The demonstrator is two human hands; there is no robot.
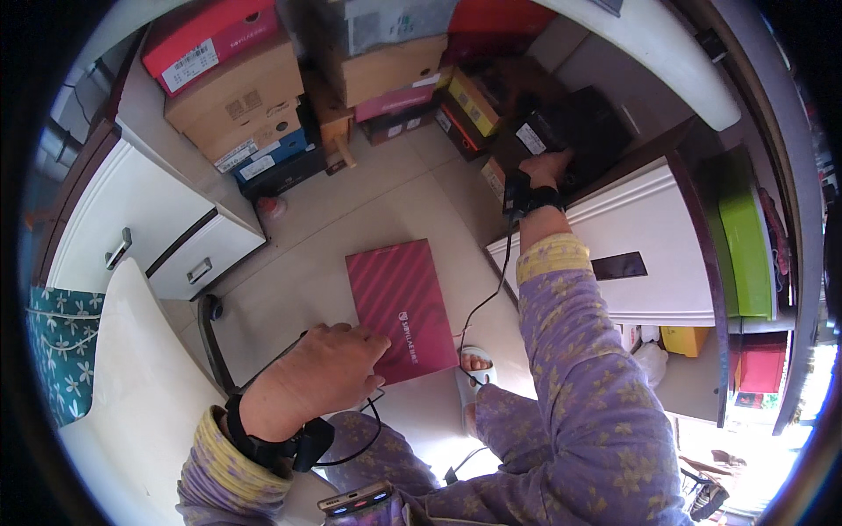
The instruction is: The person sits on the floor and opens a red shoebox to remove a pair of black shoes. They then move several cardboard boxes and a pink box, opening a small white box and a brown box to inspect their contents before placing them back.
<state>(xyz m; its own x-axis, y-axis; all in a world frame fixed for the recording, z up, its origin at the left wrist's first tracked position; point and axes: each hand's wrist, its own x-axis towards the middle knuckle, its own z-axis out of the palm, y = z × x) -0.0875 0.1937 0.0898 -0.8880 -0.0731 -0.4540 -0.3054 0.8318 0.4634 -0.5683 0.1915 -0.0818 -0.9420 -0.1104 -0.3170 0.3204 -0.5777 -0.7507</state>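
A magenta shoebox (401,306) with darker diagonal stripes and white lettering lies flat below me. My left hand (322,365) overlaps its lower left part in the head view, fingers loosely bent and thumb apart, with nothing visible in it. Whether those fingertips touch the lid cannot be told. At the upper right, my right hand (547,169) reaches to a dark shoebox (533,135) with a white label. A tilted black box-like thing (592,125) is beside it. Deep shadow hides the right fingertips and their hold. Both wrists wear black bands with cables.
Stacked shoeboxes (237,98) stand at the upper left, more cardboard boxes (395,72) at the back. White drawers (158,217) flank the left, a white cabinet front (651,243) the right. A white chair (131,381) is close by my left arm. A black cable (490,299) hangs from my right wrist.
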